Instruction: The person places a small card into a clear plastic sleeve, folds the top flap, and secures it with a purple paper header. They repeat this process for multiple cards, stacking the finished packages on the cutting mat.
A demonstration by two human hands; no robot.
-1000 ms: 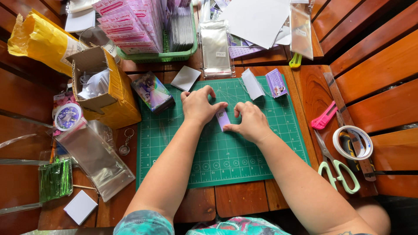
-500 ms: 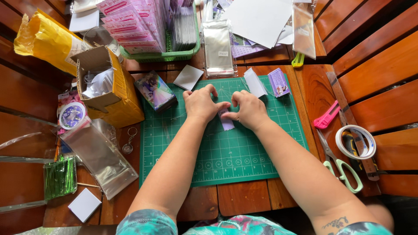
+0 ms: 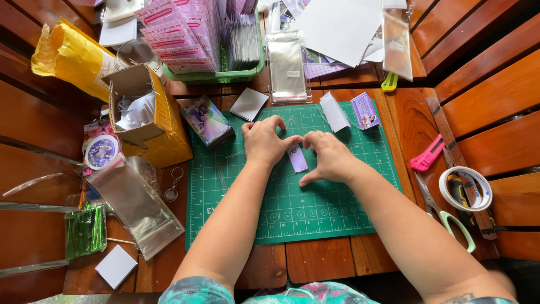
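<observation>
A: What are the fingers doing?

B: Both hands press down on a small lilac card (image 3: 297, 158) lying flat on the green cutting mat (image 3: 315, 208). The left hand (image 3: 264, 142) sits at the card's upper left, its fingers (image 3: 277, 120) arched and spread, tips bearing on the mat and the card's top edge. The right hand (image 3: 332, 156) is just beside the card on its right, thumb tip reaching in under the card's lower end. Neither hand is clenched; each pins rather than lifts.

A: So the card is between them?

B: Yes, in the gap between the two hands, near the middle of the mat's upper half, touching both.

A: And round about?

B: On the mat's top edge stand a white folded piece (image 3: 334, 111) and a small purple box (image 3: 364, 110), near the right hand. A printed box (image 3: 207, 120) and a white square card (image 3: 249, 103) lie up left. Beyond the mat on the table: a yellow carton (image 3: 163, 135) to the left, clear sleeves (image 3: 135, 205) below it, a green basket (image 3: 225, 74) of packets at the top. To the right, well apart, a pink cutter (image 3: 427, 153), a tape roll (image 3: 466, 188) and scissors (image 3: 447, 217).
</observation>
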